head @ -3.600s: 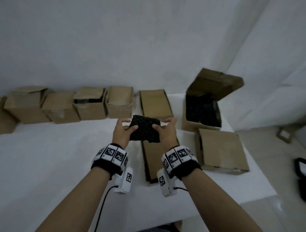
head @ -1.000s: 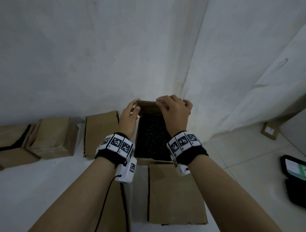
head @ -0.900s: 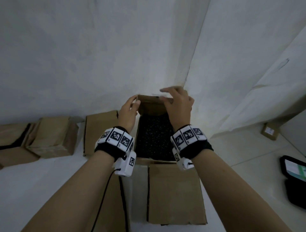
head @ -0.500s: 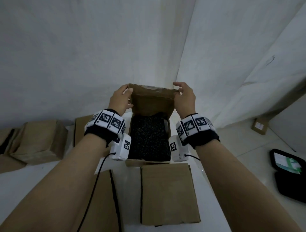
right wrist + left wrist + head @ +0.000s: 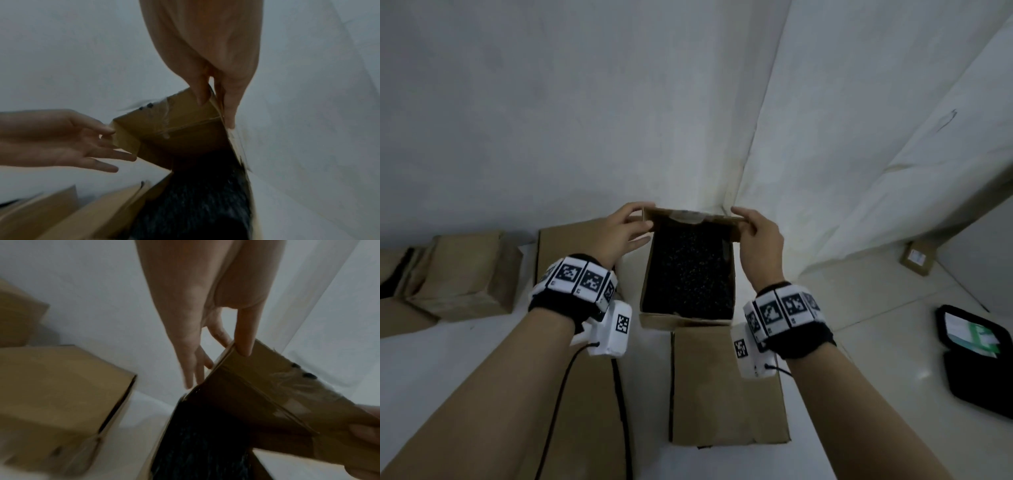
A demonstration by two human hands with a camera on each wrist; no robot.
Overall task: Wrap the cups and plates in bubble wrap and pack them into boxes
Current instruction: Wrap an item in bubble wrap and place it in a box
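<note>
An open cardboard box [image 5: 681, 320] stands at the table's far right corner, filled with black bubble wrap [image 5: 688, 274]; whatever is wrapped is hidden. Its lid flap [image 5: 690, 216] rises at the far end. My left hand [image 5: 643, 224] pinches the flap's left corner, thumb on the inner face [image 5: 243, 344], fingers behind. My right hand [image 5: 744, 222] pinches the right corner [image 5: 213, 104]. The black bubble wrap [image 5: 201, 443] also shows below the flap [image 5: 267, 386] in the left wrist view, and the left hand [image 5: 107, 142] appears in the right wrist view.
A closed box [image 5: 726, 387] lies just in front of the open one, another [image 5: 571, 411] under my left forearm, more [image 5: 465, 274] along the back left. The white table [image 5: 448, 359] ends at the right. On the floor lie a black case [image 5: 979, 359] and a small box [image 5: 916, 262].
Both hands earlier held a black wrapped bundle over the table; black wrap now fills the box. The hands took the lid's corners, raised it upright, and it now tips toward me.
</note>
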